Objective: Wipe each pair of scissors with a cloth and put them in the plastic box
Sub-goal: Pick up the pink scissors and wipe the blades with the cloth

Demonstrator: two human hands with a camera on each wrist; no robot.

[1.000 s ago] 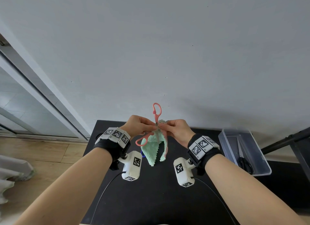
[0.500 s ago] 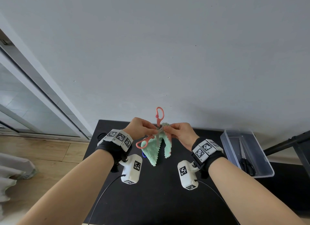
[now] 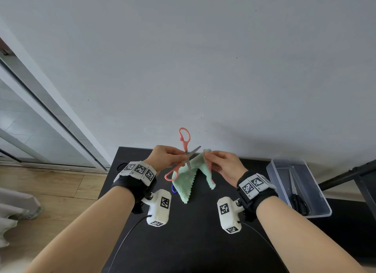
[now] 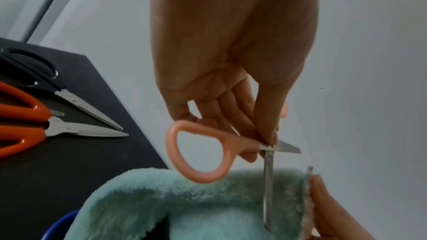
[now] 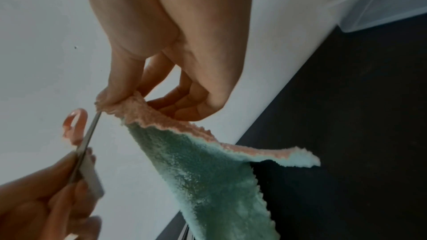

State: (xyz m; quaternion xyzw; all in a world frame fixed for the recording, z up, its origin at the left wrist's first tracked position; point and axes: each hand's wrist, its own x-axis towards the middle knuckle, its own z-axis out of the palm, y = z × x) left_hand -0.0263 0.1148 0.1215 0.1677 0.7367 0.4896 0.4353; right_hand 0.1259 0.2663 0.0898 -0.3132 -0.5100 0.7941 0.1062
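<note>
My left hand (image 3: 168,157) pinches the pink-handled scissors (image 3: 184,139) at their pivot, in the air above the black table (image 3: 193,242). The blades stand spread wide; one blade (image 4: 268,189) lies against the mint-green cloth (image 3: 188,183). My right hand (image 3: 222,164) pinches the top edge of that cloth (image 5: 208,167), just right of the blades. The pink handle (image 4: 196,152) shows close in the left wrist view. The clear plastic box (image 3: 272,168) stands at the right with black scissors (image 3: 298,199) inside.
Orange-handled scissors (image 4: 27,127) and black-handled scissors (image 4: 34,72) lie on the table to my left. A blue object (image 3: 173,189) peeks out under the cloth. A grey wall rises behind the table, and a dark metal frame (image 3: 350,175) stands at the far right.
The right hand has slid the cloth right and off one blade, whose tip is now bare. The hands have moved a little apart.
</note>
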